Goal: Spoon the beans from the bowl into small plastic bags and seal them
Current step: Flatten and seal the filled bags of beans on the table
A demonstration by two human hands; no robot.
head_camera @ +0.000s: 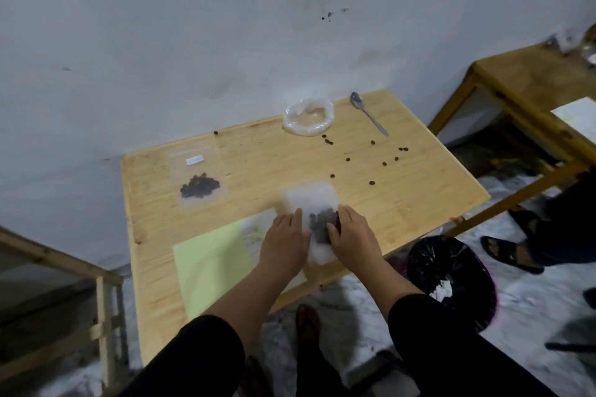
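A small clear plastic bag [311, 200] with dark beans inside lies blurred near the table's front edge. My left hand [283, 240] grips its left side and my right hand [353, 237] grips its right side. A second clear bag [197, 182] with beans and a white label lies flat at the table's left. Near the back edge sits a clear bowl-like plastic container [308, 116], and I cannot tell whether it holds any beans. A metal spoon [367, 113] lies to its right. Several loose beans [371, 161] are scattered on the right half of the table.
The wooden table [258, 158] stands against a white wall. A yellow sheet [209, 261] lies at its front left. A black bin bag [451, 277] stands on the floor at the right, beside another wooden table [529, 74] and another person's sandalled feet [509, 251].
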